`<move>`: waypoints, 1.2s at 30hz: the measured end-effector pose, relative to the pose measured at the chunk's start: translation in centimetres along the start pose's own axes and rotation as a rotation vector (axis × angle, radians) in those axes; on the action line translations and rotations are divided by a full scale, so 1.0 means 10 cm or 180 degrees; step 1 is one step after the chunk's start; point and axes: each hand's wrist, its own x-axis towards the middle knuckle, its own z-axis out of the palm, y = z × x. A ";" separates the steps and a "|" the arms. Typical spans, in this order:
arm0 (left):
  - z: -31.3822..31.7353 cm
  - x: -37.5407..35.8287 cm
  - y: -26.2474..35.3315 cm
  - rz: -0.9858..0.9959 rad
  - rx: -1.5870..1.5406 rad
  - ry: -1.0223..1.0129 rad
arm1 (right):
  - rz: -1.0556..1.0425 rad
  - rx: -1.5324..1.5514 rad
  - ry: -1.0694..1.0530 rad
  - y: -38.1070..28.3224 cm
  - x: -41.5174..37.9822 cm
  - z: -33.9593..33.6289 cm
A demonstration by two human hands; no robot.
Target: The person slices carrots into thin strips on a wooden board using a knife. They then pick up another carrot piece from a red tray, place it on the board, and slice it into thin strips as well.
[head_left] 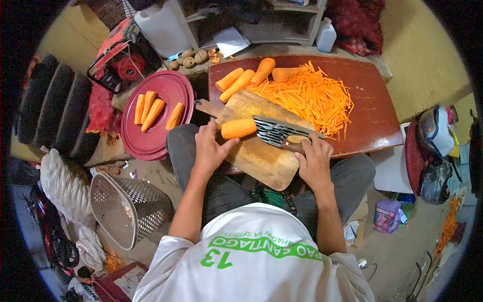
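Note:
My left hand [210, 148] holds a peeled carrot piece [238, 128] down on a wooden cutting board [264, 161] that rests across my lap. My right hand [315, 161] grips the handle of a broad cleaver [274, 131], whose blade edge sits against the right end of that carrot. Beyond the board, a brown table [370, 108] carries a big heap of carrot strips [312, 95] and three whole peeled carrots [246, 78].
A red round lid [173, 90] at the left bears several carrot slabs [151, 108]. A metal mesh basket [126, 206] lies tipped on the floor lower left. A red machine [121, 55], a white jug [163, 25] and small potatoes [188, 58] sit behind. Bags clutter the right side.

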 end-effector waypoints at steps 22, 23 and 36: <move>-0.01 1.09 -0.18 0.0032 -0.0410 -0.1982 | 0.0124 -0.0122 -0.0274 0.00 0.03 0.02; -0.03 1.09 -0.18 -0.0034 -0.0446 -0.2002 | 0.0151 -0.0155 -0.0323 -0.01 0.03 0.02; -0.04 1.16 -0.14 -0.0046 -0.0769 -0.2281 | 0.0399 -0.0176 -0.0512 -0.15 0.09 -0.01</move>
